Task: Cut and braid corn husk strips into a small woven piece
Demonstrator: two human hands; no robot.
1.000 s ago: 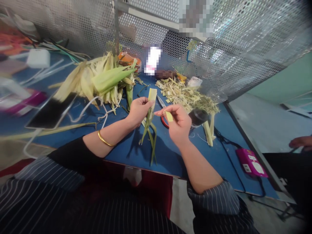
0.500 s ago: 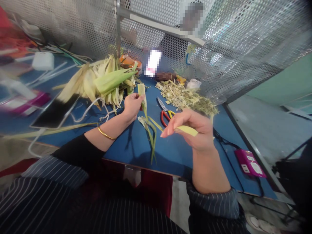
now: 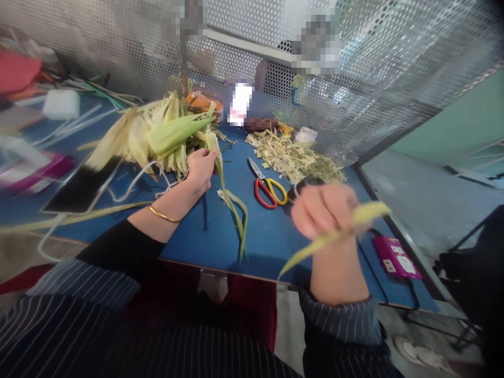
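Observation:
My left hand (image 3: 202,167) pinches the upper end of a braided strip of corn husk (image 3: 221,173), whose loose green tails trail down onto the blue table. In my right hand (image 3: 325,210), closed and blurred, is a separate yellow-green husk strip (image 3: 370,211) that sticks out past both sides of the fist. Scissors (image 3: 266,190) with one red and one yellow handle lie between my hands, blades pointing away. A pile of corn husks (image 3: 169,134), pale with a green one on top, rests beyond my left hand. Husk scraps (image 3: 291,156) are heaped beyond my right hand.
A lit phone (image 3: 240,104) stands at the back by the perforated metal screen (image 3: 240,60). A black flat device (image 3: 81,185) with white cables lies at left. At right is a purple box (image 3: 397,257). An orange packet (image 3: 203,102) sits behind the husks.
My right hand has moved right and turned over, drawing its husk strip away from the left hand. The scissors' handles are now uncovered. The whole view has shifted slightly.

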